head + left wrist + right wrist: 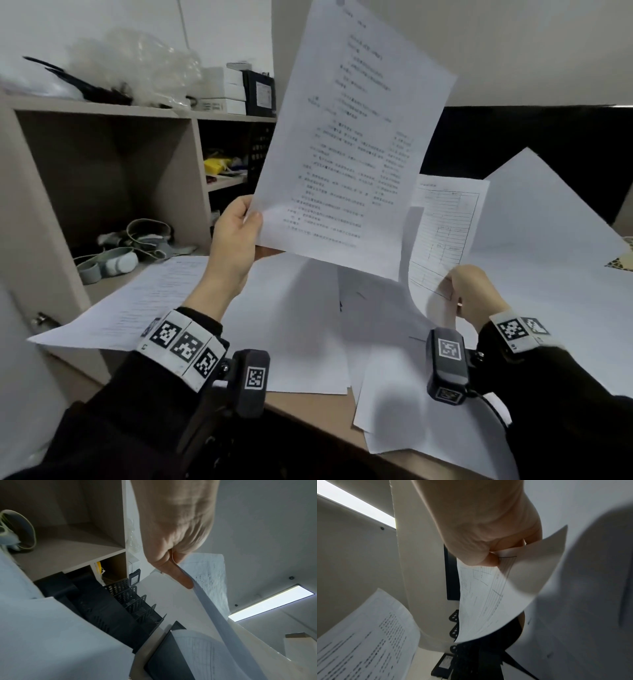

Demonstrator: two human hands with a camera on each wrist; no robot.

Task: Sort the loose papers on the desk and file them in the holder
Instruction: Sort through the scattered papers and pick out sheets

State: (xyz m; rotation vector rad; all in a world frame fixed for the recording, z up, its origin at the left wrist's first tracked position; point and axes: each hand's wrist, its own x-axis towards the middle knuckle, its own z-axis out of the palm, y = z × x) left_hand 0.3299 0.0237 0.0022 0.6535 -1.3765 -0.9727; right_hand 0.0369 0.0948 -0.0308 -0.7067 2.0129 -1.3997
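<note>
Papers [301,329] lie loose and overlapping across the tabletop [308,404], lower centre of the head view. Your left hand [236,236] pinches the lower left corner of a thin white text sheet [352,137]; it stands upright at frame centre, long axis tilted to the upper right. Your right hand [472,291] grasps a curled form sheet [442,233] printed with ruled boxes. In the left wrist view, the black perforated holder [137,605] shows upright dividers; its slots look dark. Shelf cubby [113,178] at left holds grey straps [113,260].
</note>
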